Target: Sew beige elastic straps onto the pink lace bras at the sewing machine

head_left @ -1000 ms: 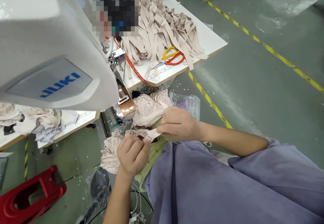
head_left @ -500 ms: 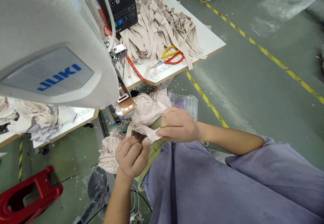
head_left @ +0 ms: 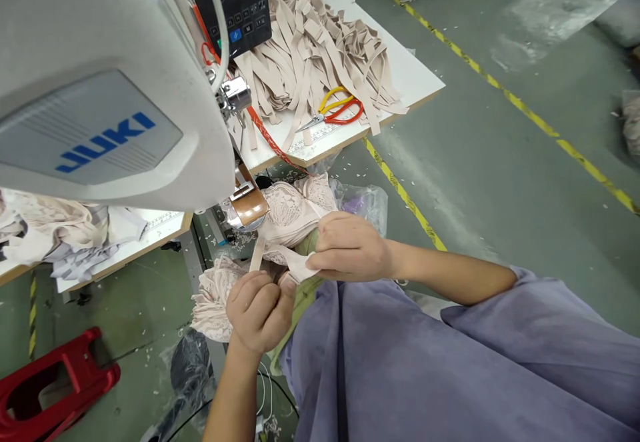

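Pale pink lace bras lie bunched in front of my lap, just below the sewing machine's arm. My right hand is closed, pinching a bra's smooth fabric edge between thumb and fingers. Lower and to the left, my left hand is also closed on the same bra, its fingers curled in. Between the two hands a short stretch of the bra's wing is pulled out. A beige strap rises above my left fingers. More lace hangs left of that hand.
The JUKI sewing machine fills the upper left, with a control panel behind. Beige elastic strips and red-and-yellow handled scissors lie on the white table. Fabric pieces sit left. A red stool stands on the floor.
Both hands keep nearly the same hold and position on the bra. The view has shifted very slightly, moving the sewing machine a little up and left in the picture.
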Demonstrator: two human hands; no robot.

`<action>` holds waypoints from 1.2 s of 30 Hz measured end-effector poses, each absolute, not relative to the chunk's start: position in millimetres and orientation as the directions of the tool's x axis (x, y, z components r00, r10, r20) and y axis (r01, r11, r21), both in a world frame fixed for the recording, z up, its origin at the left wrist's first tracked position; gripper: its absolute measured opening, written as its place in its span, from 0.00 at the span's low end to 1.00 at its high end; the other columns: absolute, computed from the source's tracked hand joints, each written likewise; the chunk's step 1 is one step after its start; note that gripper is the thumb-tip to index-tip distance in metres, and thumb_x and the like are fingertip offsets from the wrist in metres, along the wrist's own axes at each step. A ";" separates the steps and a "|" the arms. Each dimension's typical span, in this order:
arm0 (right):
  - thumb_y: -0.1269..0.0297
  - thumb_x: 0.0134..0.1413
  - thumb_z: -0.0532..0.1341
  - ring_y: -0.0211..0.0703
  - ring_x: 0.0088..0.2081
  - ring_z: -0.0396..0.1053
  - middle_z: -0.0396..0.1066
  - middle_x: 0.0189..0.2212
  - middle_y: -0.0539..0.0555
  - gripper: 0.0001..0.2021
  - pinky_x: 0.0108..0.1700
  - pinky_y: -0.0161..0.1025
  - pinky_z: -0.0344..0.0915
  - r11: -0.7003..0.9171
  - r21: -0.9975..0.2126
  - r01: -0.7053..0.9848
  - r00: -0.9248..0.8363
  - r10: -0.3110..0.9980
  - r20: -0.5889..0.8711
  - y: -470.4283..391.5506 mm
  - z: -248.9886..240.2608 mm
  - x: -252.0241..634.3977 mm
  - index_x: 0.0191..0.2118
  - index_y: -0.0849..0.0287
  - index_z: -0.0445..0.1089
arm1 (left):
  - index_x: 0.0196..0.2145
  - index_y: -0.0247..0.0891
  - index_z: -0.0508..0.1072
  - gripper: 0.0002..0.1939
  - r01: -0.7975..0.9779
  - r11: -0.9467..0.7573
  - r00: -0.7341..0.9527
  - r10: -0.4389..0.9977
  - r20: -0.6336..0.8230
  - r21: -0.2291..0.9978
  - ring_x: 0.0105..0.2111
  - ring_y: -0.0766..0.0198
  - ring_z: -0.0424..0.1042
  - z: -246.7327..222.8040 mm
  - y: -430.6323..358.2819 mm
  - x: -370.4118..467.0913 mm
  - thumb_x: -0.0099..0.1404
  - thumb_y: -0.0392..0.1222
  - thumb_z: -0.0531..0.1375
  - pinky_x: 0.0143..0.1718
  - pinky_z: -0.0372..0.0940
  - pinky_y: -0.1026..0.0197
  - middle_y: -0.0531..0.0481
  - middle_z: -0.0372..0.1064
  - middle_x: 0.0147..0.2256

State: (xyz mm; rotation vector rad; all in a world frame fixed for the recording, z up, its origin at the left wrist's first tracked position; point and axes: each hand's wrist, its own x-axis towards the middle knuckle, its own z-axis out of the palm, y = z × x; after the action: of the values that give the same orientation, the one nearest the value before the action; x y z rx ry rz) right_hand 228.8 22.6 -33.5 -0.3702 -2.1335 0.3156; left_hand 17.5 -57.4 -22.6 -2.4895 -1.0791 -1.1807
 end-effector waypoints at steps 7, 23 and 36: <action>0.67 0.63 0.58 0.34 0.25 0.64 0.67 0.22 0.46 0.05 0.33 0.37 0.62 0.925 -0.358 0.128 -0.476 0.374 0.796 22.4 -30.6 223.5 0.35 0.56 0.68 | 0.30 0.36 0.70 0.12 0.670 -0.732 0.406 0.502 0.764 0.125 0.26 0.67 0.66 -19.1 -55.3 20.6 0.56 0.21 0.64 0.30 0.71 0.60 0.55 0.63 0.21; 0.66 0.64 0.57 0.35 0.24 0.61 0.66 0.21 0.47 0.05 0.31 0.37 0.61 0.921 -0.380 0.085 -0.472 0.373 0.799 23.6 -37.0 219.0 0.37 0.57 0.69 | 0.29 0.37 0.70 0.11 0.683 -0.720 0.406 0.512 0.757 0.122 0.25 0.67 0.67 -17.8 -56.2 17.7 0.56 0.23 0.65 0.29 0.71 0.61 0.56 0.64 0.21; 0.62 0.67 0.56 0.37 0.25 0.62 0.66 0.22 0.48 0.08 0.31 0.37 0.58 0.904 -0.416 0.092 -0.524 0.400 0.752 20.1 -40.3 217.2 0.39 0.56 0.70 | 0.37 0.36 0.71 0.12 0.662 -0.711 0.352 0.575 0.738 0.238 0.27 0.65 0.68 -25.1 -60.6 14.1 0.58 0.25 0.65 0.29 0.69 0.61 0.54 0.65 0.22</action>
State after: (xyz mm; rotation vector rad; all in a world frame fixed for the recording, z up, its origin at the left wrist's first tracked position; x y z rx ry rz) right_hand 217.2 20.1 -40.3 -0.3520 -2.1042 0.4048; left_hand 14.1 -60.6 -25.1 -2.4983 -1.1469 -1.2986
